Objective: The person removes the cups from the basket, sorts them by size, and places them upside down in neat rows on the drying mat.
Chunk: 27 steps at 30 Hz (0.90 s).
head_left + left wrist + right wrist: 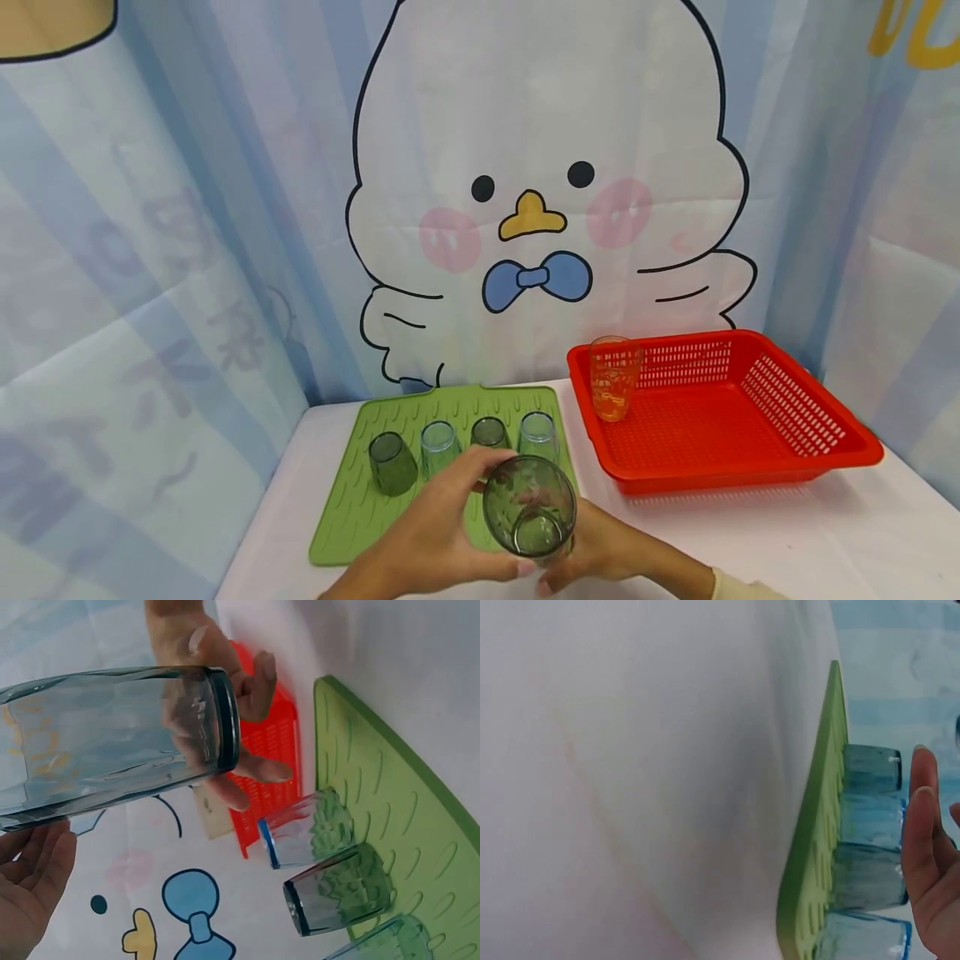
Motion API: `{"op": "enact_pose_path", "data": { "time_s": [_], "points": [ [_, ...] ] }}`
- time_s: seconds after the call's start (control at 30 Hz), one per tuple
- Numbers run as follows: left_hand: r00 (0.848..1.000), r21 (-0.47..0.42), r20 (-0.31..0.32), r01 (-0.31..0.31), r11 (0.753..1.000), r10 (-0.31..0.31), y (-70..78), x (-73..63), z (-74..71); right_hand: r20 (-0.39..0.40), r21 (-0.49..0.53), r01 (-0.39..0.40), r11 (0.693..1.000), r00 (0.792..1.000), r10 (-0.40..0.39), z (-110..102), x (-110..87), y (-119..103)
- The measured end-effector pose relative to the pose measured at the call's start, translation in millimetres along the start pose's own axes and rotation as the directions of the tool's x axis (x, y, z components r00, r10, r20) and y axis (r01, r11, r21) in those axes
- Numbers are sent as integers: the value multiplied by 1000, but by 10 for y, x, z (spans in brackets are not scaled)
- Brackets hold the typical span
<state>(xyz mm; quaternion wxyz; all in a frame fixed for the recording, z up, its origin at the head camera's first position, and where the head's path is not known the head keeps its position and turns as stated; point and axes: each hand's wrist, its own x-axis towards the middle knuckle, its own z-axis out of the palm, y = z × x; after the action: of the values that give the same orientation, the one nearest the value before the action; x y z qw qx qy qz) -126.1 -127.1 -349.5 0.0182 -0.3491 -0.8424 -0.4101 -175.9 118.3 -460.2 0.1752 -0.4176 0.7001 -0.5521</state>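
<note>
In front of my body, a smoky grey-green drinking glass [529, 508] is held in the air, its wide mouth facing up toward the head camera. My left hand [442, 529] grips it from the left, thumb and fingers round its side. Close to the lower part of the glass is my right hand [603, 546]; in the left wrist view its fingers [259, 682] are spread loosely beside the thick base. Behind the hands, several tumblers stand bottom up in a row on a green ridged mat [337, 517], among them a dark one [393, 463] and a bluish one [439, 447].
A red perforated basket [720, 433] stands to the right of the mat, with a clear glass [613, 379] inside its left end. The table [750, 542] has a white cover. A printed cloth curtain [540, 108] hangs behind and along both sides.
</note>
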Motion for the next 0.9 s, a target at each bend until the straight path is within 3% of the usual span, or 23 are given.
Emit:
{"op": "enact_pose_path", "data": {
  "time_s": [0.13, 0.23, 0.47, 0.57, 0.73, 0.9],
  "points": [
    [999, 20, -14, -34, 999, 34, -4, -13, -6, 10, 75, 80, 994, 997, -81, 57, 52, 80],
    [999, 27, -22, -49, 998, 50, -7, -19, -12, 2, 69, 106, 992, 994, -106, 86, 67, 105],
    [997, 43, -21, -69, 997, 69, -32, -44, -30, -13, 85, 4, 996, 1000, -3, 93, 50, 114],
    [999, 24, -7, -35, 999, 35, -45, -59, -37, -5, 125, -24, 992, 1000, 25, 81, 24, 122],
    [996, -29, 45, 79, 996, -78, -67, -78, -65, -36, 122, -88, 989, 995, 93, 29, -44, 114],
    [992, -25, 65, 114, 993, -112, -82, -105, -87, -57, 125, -95, 988, 993, 103, -53, -97, 93]
  ]
}}
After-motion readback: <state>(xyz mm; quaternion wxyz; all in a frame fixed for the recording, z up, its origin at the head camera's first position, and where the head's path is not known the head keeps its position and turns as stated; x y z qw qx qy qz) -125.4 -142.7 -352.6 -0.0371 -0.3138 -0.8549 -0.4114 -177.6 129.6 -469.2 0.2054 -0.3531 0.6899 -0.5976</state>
